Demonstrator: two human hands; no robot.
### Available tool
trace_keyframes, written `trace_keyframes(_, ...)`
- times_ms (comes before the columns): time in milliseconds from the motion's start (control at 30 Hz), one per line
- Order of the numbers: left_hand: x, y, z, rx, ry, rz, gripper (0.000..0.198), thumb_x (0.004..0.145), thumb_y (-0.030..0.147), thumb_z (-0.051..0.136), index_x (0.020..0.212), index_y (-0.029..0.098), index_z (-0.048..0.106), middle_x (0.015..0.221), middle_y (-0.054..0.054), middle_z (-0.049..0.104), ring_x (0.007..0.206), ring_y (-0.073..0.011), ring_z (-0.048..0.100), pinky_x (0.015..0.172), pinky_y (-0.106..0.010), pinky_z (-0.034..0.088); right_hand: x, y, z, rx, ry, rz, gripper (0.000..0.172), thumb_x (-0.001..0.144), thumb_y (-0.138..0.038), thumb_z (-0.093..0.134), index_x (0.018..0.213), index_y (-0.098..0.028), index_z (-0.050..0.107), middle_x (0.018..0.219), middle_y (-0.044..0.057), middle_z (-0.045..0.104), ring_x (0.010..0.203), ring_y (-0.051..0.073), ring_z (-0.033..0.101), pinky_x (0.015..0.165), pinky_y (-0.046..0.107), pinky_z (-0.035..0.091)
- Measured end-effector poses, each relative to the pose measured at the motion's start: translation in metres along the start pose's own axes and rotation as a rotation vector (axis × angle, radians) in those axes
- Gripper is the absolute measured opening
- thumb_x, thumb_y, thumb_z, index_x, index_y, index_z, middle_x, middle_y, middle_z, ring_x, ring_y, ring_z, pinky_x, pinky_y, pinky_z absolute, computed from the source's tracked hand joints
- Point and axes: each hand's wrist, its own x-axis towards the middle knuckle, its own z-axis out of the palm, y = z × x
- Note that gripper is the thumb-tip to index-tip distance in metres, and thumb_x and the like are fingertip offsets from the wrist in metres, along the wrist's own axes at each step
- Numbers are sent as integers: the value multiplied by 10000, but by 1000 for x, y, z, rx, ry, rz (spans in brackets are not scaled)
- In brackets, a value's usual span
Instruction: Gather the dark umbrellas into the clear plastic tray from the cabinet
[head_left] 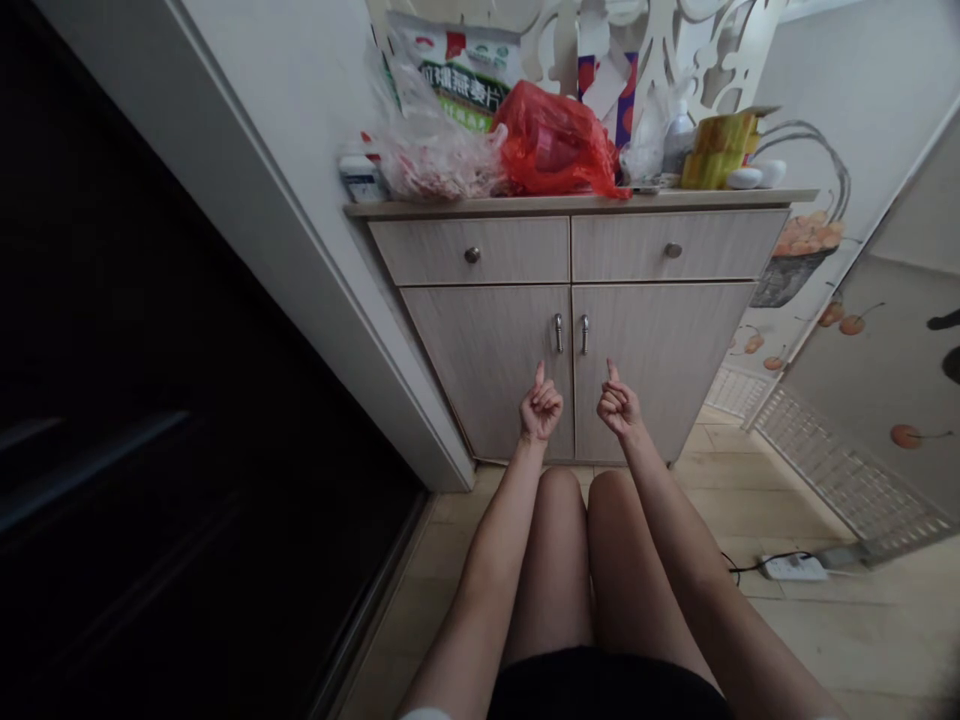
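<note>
My left hand (pixel 540 408) and my right hand (pixel 618 404) are stretched out in front of my knees, each curled into a fist with the thumb stuck up. Neither holds anything. They hover just short of a light wooden cabinet (pixel 495 355), below its two metal door handles (pixel 570 333). The doors and both drawers (pixel 472 250) are closed.
Heaped on the cabinet top are a red plastic bag (pixel 555 142), a clear bag (pixel 435 155), a printed food bag (pixel 461 70), bottles and a yellow pack (pixel 720 148). A dark doorway (pixel 150 400) opens at left. A white power strip (pixel 793 567) lies on the wooden floor at right.
</note>
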Motion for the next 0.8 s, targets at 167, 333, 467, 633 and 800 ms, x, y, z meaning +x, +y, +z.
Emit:
trace_keyframes(167,29,13,-4,359,-17,-82,405,893,153,563,1291,224,598,549,102,309,421,-59,275,497,-177,311,20,-6,1,-544,154,-149,521,873,-436,577,1368,-281,527,560,-95,388,466,101,324,500,208,311)
trace_keyframes(333,87,19,9,1242,309,217,355,875,245,612,1226,192,621,975,-84,672,920,-187,631,843,-305,481,66,-16,15,-1479,458,-490,450,904,-450,504,1212,-153,642,1088,157,644,1023,263,556,873,381,430)
trace_keyframes(467,119,-1,23,1511,306,207,382,886,263,604,1247,139,581,1303,-203,604,1251,-285,550,1051,-390,389,103,-9,26,-1673,433,-326,453,931,-370,461,1282,-109,579,1185,206,640,1082,295,577,928,402,418)
trace_keyframes(633,132,-19,26,1472,241,195,171,911,195,561,1063,135,613,1060,-186,692,1041,-271,646,917,-372,454,125,-2,26,-1468,336,-245,343,933,-278,425,1190,-116,586,1140,215,671,995,264,632,899,376,450)
trace_keyframes(800,112,-10,18,1441,211,244,88,901,132,533,855,183,589,908,-108,678,944,-222,638,865,-320,439,109,-2,14,-1373,292,-277,255,930,-284,419,1064,-157,596,1045,175,688,931,250,639,888,384,458)
